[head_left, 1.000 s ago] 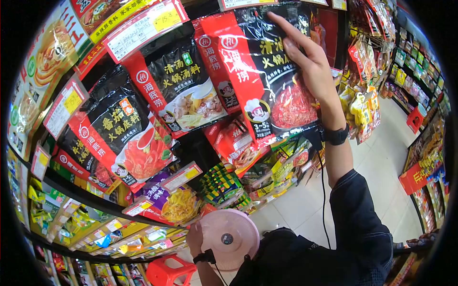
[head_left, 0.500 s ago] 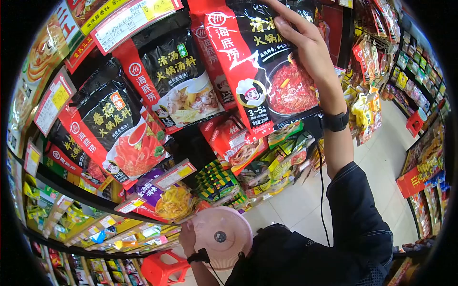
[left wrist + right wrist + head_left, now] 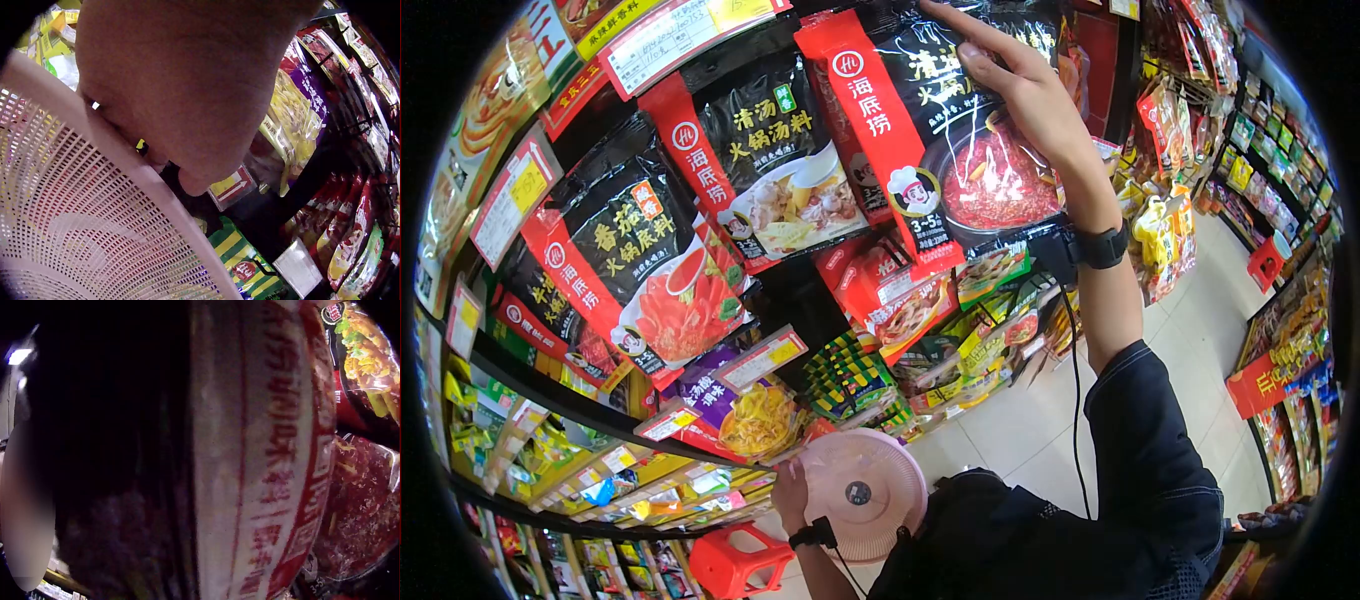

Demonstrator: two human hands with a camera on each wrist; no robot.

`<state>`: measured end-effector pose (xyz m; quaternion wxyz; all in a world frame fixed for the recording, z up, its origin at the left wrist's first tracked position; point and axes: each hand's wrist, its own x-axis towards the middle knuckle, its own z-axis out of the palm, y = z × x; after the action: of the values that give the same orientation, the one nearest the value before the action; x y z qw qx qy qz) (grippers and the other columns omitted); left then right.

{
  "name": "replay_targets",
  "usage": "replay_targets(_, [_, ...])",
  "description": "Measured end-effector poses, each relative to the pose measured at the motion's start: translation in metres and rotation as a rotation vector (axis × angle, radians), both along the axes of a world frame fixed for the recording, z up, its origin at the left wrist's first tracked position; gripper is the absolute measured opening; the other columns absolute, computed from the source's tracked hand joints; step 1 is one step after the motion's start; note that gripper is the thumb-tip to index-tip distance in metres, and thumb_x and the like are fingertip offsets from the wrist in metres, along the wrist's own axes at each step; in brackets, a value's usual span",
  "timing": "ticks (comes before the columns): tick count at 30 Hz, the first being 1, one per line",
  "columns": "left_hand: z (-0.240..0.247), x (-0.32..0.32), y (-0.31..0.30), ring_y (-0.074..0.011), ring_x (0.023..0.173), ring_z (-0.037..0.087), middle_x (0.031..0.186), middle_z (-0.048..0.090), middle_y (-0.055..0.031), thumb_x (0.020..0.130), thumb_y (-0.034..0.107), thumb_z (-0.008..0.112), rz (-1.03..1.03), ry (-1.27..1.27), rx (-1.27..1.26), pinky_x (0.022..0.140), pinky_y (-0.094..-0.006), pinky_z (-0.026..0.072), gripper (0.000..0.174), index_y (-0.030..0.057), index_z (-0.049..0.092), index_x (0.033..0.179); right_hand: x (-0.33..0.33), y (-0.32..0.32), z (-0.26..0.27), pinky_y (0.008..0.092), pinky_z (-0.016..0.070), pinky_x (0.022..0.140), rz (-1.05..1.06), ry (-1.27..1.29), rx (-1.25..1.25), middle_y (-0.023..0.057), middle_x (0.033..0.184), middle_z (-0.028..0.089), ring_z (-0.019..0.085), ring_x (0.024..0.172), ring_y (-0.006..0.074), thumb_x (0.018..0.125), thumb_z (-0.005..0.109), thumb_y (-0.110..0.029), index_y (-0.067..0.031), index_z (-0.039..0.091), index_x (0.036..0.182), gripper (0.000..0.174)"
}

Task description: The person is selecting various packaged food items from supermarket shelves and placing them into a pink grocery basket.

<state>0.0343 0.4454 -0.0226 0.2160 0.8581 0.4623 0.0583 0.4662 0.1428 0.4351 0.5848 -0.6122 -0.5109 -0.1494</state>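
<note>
My right hand (image 3: 1035, 110) holds a black and red hotpot soup base packet (image 3: 985, 190) by its upper right part. The thumb lies on the packet's front and the index finger reaches along its top; the other fingers are hidden. In the right wrist view a packet's printed back edge (image 3: 262, 456) looms close and blurred. My left hand (image 3: 792, 495) grips the rim of a pink plastic basket (image 3: 900, 500), low in the head view. The left wrist view shows the left hand (image 3: 181, 94) over the slotted basket wall (image 3: 100, 206). No goods show inside the basket.
Beside the held packet hang a clear-soup packet (image 3: 785, 150) and a tomato packet (image 3: 655, 260). Price tags (image 3: 685, 40) line the shelf edge. Below stands a red stool (image 3: 740, 560). A tiled aisle (image 3: 1040, 420) runs to the right, with another shelf (image 3: 1280, 350) opposite.
The head view has shifted a little, moving shelf and basket leftward in it. The held packet has changed its tilt slightly, and its glare has moved. Both hands keep their holds.
</note>
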Motion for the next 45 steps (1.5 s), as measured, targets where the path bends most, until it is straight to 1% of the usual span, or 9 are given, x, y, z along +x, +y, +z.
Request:
replay_targets(1, [-0.002, 0.0, 0.0, -0.0502, 0.101, 0.065, 0.11, 0.07, -0.0264, 0.105, 0.057, 0.037, -0.013, -0.03, 0.015, 0.085, -0.059, 0.0499, 0.053, 0.0127, 0.058, 0.125, 0.001, -0.003, 0.001, 0.0252, 0.0447, 0.071, -0.202, -0.084, -0.091, -0.0043, 0.082, 0.061, 0.049, 0.074, 0.0058, 0.106, 0.053, -0.017, -0.0217, 0.059, 0.147, 0.042])
replay_targets(4, [-0.004, -0.001, 0.002, -0.0502, 0.1, 0.066, 0.11, 0.07, -0.0264, 0.105, 0.057, 0.037, -0.032, -0.044, 0.037, 0.084, -0.0592, 0.0501, 0.053, 0.0117, 0.058, 0.122, 0.003, 0.012, -0.003, 0.0292, 0.0423, 0.063, -0.244, -0.155, -0.001, -0.0018, 0.068, 0.051, 0.046, 0.065, 0.0089, 0.106, 0.054, -0.021, -0.0256, 0.059, 0.146, 0.041])
replay_targets(8, [-0.003, -0.001, -0.002, -0.0503, 0.096, 0.066, 0.108, 0.07, -0.0265, 0.105, 0.054, 0.041, -0.05, -0.012, 0.073, 0.081, -0.0598, 0.0506, 0.049, 0.0104, 0.057, 0.119, -0.002, 0.022, -0.014, 0.0454, 0.051, 0.071, -0.482, -0.342, -0.075, 0.0175, 0.085, 0.066, 0.066, 0.077, 0.0345, 0.103, 0.055, -0.021, -0.0287, 0.048, 0.152, 0.05])
replay_targets(13, [-0.006, -0.012, -0.004, -0.05, 0.091, 0.067, 0.102, 0.07, -0.0272, 0.103, 0.049, 0.05, -0.036, -0.022, 0.13, 0.075, -0.0588, 0.0519, 0.042, 0.0102, 0.057, 0.119, -0.045, -0.01, -0.039, 0.0436, 0.0536, 0.079, -0.759, -0.538, -0.137, 0.0208, 0.106, 0.064, 0.066, 0.094, 0.0373, 0.1, 0.062, -0.022, -0.0321, 0.047, 0.154, 0.056])
replay_targets(17, [-0.023, -0.027, -0.006, -0.0469, 0.086, 0.068, 0.099, 0.07, -0.0244, 0.099, 0.045, 0.057, -0.029, -0.012, 0.223, 0.072, -0.0581, 0.0524, 0.038, 0.009, 0.059, 0.112, -0.134, -0.036, -0.073, 0.0387, 0.0533, 0.078, -0.552, -0.232, -0.086, 0.0151, 0.103, 0.067, 0.065, 0.087, 0.0313, 0.096, 0.067, -0.014, -0.0077, 0.068, 0.128, 0.033])
replay_targets(22, [-0.064, -0.053, 0.006, -0.0425, 0.098, 0.069, 0.119, 0.07, -0.0198, 0.099, 0.029, 0.06, -0.012, -0.132, 0.28, 0.078, -0.054, 0.0548, 0.055, 0.0207, 0.048, 0.151, -0.189, 0.0, -0.209, 0.0401, 0.053, 0.08, 0.54, 0.138, -0.692, 0.0134, 0.099, 0.071, 0.066, 0.089, 0.0321, 0.095, 0.067, -0.01, -0.004, 0.071, 0.117, 0.023])
replay_targets(36, [-0.005, -0.129, -0.057, -0.0383, 0.088, 0.07, 0.093, 0.07, -0.0135, 0.096, 0.027, 0.063, 0.079, -0.036, 0.205, 0.077, -0.0533, 0.054, 0.018, 0.0137, 0.06, 0.109, -0.307, 0.125, -0.514, 0.046, 0.0535, 0.095, 0.54, 0.225, -1.154, 0.0245, 0.118, 0.07, 0.068, 0.107, 0.0405, 0.095, 0.068, -0.029, -0.006, 0.058, 0.139, 0.051])
replay_targets(39, [-0.03, -0.159, -0.064, -0.0362, 0.087, 0.07, 0.093, 0.069, -0.0114, 0.096, 0.026, 0.064, 0.169, 0.003, 0.201, 0.076, -0.0523, 0.0542, 0.018, 0.0148, 0.059, 0.109, -0.329, 0.128, -0.612, 0.0395, 0.0554, 0.089, 0.581, 0.304, -0.927, 0.0169, 0.102, 0.073, 0.071, 0.101, 0.0259, 0.095, 0.067, -0.014, -0.0109, 0.058, 0.141, 0.047])
replay_targets(45, [-0.044, -0.221, -0.071, -0.036, 0.087, 0.07, 0.092, 0.069, -0.0102, 0.096, 0.025, 0.064, 0.244, -0.058, 0.162, 0.075, -0.0513, 0.0543, 0.016, 0.0134, 0.058, 0.104, -0.39, 0.139, -0.533, 0.0449, 0.055, 0.087, 0.564, 0.194, -1.148, 0.0249, 0.107, 0.072, 0.072, 0.096, 0.0393, 0.1, 0.063, -0.028, -0.0093, 0.051, 0.146, 0.052])
